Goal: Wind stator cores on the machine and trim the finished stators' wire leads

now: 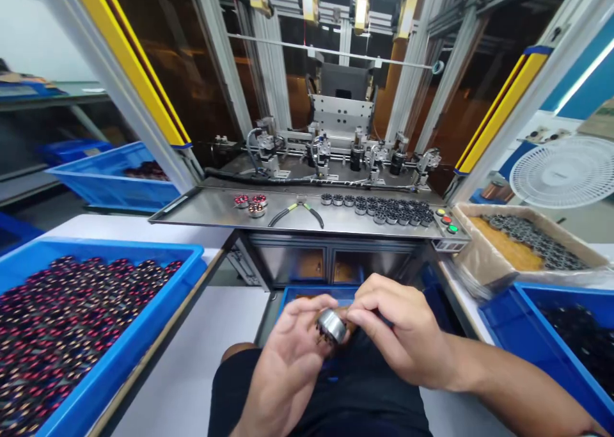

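A small round motor stator [331, 326] with a silver metal rim and dark teeth is tilted above my lap. My left hand [295, 360] is closed round it, palm up, with the fingers behind the far side. Against its right edge, my right hand [400, 331] pinches with thumb and forefinger; whatever sits between those fingertips is too small to make out. Beyond my hands, on the metal shelf, lie wire cutters [298, 212] with black and green handles. Left of them stand three wound stators [256, 210], and to the right several dark stators [393, 210] stand in rows.
A blue bin [192, 258] full of copper and red wound stators stands at left. At right are a lined carton [463, 222] of dark parts, a blue bin [508, 322] and a white fan [566, 171]. Machine fixtures [321, 152] line the back, behind push buttons [446, 220].
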A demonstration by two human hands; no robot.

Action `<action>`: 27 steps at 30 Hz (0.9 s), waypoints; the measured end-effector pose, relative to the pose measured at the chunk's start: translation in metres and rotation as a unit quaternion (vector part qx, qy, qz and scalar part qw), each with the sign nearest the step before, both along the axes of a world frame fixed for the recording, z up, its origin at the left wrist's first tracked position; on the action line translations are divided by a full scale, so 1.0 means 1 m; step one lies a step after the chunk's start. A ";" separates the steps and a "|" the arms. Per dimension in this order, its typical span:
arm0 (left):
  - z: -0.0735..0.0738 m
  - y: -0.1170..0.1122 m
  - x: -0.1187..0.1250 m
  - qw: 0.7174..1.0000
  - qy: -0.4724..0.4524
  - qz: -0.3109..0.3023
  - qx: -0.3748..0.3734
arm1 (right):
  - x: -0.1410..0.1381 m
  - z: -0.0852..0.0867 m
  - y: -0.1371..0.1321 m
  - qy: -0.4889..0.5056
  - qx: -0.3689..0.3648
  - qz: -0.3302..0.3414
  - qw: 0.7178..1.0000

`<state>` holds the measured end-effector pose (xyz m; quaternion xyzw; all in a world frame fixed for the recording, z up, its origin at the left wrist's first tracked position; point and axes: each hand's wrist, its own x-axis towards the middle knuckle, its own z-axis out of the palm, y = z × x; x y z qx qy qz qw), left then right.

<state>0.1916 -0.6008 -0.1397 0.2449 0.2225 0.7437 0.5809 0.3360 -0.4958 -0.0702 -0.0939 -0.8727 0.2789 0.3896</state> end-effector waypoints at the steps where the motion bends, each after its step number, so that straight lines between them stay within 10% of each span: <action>1: 0.000 0.001 -0.001 1.000 -0.013 0.016 0.010 | 0.000 0.000 0.000 0.008 -0.005 0.009 1.000; 3: -0.002 0.006 -0.003 0.999 -0.032 -0.014 0.009 | -0.001 0.000 0.002 0.022 -0.008 0.042 0.999; 8: -0.010 0.013 -0.003 0.950 -0.006 -0.312 -0.012 | 0.000 -0.001 0.006 0.036 0.013 0.108 0.993; 19: -0.007 0.006 0.006 0.990 0.129 0.062 -0.009 | 0.004 -0.009 0.005 0.024 -0.023 0.003 0.999; 27: -0.014 0.005 0.003 0.985 0.156 0.049 -0.047 | 0.001 -0.012 0.004 0.058 -0.024 0.012 0.998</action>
